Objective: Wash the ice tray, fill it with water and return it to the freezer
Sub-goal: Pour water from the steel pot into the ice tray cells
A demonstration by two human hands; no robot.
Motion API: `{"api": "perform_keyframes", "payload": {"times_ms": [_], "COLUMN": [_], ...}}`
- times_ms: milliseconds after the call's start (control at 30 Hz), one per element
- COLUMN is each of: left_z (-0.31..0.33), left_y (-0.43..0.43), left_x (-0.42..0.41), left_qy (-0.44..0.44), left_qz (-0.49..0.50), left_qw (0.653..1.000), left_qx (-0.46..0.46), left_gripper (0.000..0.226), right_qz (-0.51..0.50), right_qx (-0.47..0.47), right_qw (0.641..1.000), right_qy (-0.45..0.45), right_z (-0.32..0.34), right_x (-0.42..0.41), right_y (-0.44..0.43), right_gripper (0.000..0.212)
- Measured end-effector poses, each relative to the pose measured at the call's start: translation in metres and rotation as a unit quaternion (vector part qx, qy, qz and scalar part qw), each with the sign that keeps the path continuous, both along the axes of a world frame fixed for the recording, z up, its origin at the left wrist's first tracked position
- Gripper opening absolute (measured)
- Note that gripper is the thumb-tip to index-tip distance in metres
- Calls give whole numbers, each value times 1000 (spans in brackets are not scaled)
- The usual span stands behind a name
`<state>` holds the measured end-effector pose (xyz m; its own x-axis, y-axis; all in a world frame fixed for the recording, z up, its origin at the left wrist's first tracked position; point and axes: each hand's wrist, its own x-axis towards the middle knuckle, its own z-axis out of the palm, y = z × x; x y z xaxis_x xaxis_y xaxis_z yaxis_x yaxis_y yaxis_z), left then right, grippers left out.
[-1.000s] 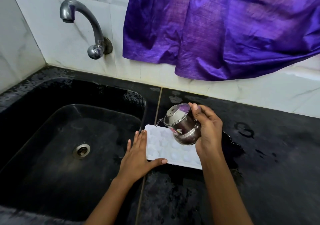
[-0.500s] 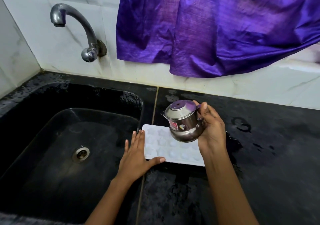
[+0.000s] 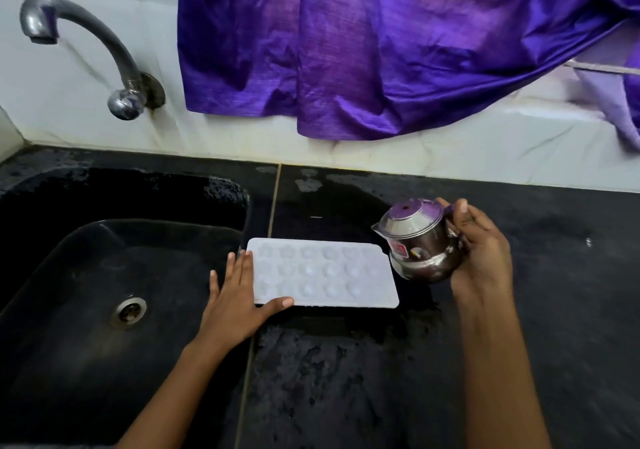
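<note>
A white ice tray (image 3: pixel 322 272) with several round cells lies flat on the black wet counter, just right of the sink. My left hand (image 3: pixel 239 299) rests flat against the tray's left end, fingers spread, thumb along its near edge. My right hand (image 3: pixel 481 254) grips a small lidded steel pot (image 3: pixel 420 240) by its handle, upright, just off the tray's right end and above the counter. Its spout points left toward the tray.
A black sink (image 3: pixel 104 275) with a metal drain (image 3: pixel 130 310) lies to the left. A curved steel tap (image 3: pixel 86 43) comes out of the white tiled wall above it. A purple cloth (image 3: pixel 381 50) hangs over the wall behind. Black counter (image 3: pixel 554 292) extends right.
My right hand has tipped the steel pot back upright and carried it right, off the tray, uncovering the whole tray. My left hand stays at the tray's left end.
</note>
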<state>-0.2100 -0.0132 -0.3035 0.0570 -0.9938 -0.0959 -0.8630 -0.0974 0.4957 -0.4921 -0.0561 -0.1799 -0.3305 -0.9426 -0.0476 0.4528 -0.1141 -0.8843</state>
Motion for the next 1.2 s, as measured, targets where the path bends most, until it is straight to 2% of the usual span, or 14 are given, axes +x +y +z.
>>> {"api": "perform_keyframes", "payload": {"times_ms": [267,400,500,667,833,1033,1200], "left_z": [0,-1,-2,-3,-3,-1,-1], "left_y": [2,3,3,3,3,5,4], "left_x": [-1,-1,-1,0,-1,-2,-1], "left_qy": [16,18,22,31,31,41,45], "left_qz": [9,9,12,14,16,17,15], "left_qw": [1000,1000,1000,999,999,999,998], "left_qx": [-8,-12,-15,-21,-22,-30,-34], "left_gripper": [133,135,131,129,130,129,141], "right_qz": [-19,-17,-22,-21,-18,-24,-27], "right_qx": [23,17,19,24,14,6,10], "right_qw": [999,999,999,998,997,998,996], "right_qy": [21,25,38,54,67,63,79], "right_z": [-9,-9,-9,-10,-8,-6,-5], "right_x": [-26,-28,-27,-26,-25,-26,-26], "right_y": [8,12,12,12,14,14,14], "right_gripper": [17,7,11,2,18,11,23]}}
